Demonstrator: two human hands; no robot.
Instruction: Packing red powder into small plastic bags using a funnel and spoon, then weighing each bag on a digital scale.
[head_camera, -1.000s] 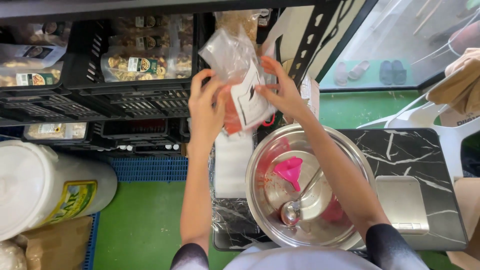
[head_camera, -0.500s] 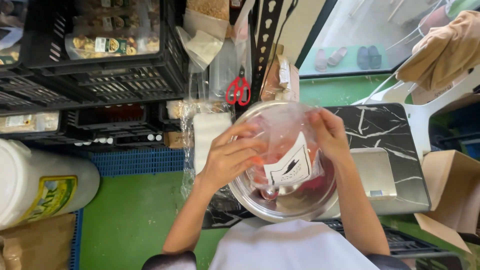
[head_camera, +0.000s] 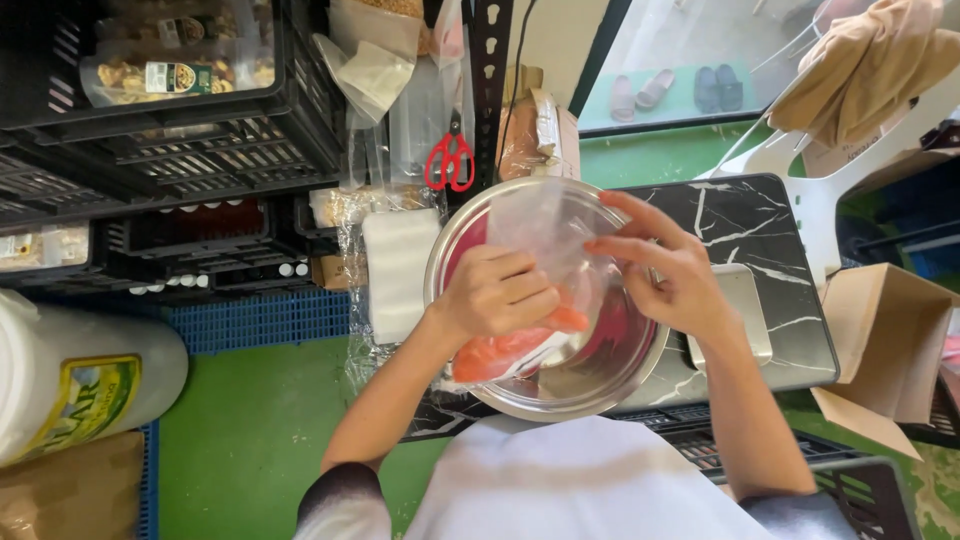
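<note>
Gripping: left hand clamped on clear bag; right hand pinches its edge.
Place: above steel bowl.
Room: bowl's rim overhangs counter edge.

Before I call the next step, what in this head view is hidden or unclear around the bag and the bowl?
- Head view: the steel bowl's inside is mostly covered by the clear bag and both hands.
- The orange contents are blurred through plastic; their kind is unclear.
- The left hand hides its own grip on the bag.
- The right hand covers part of the flat scale.
- The white tub is cut off by the left edge.
</note>
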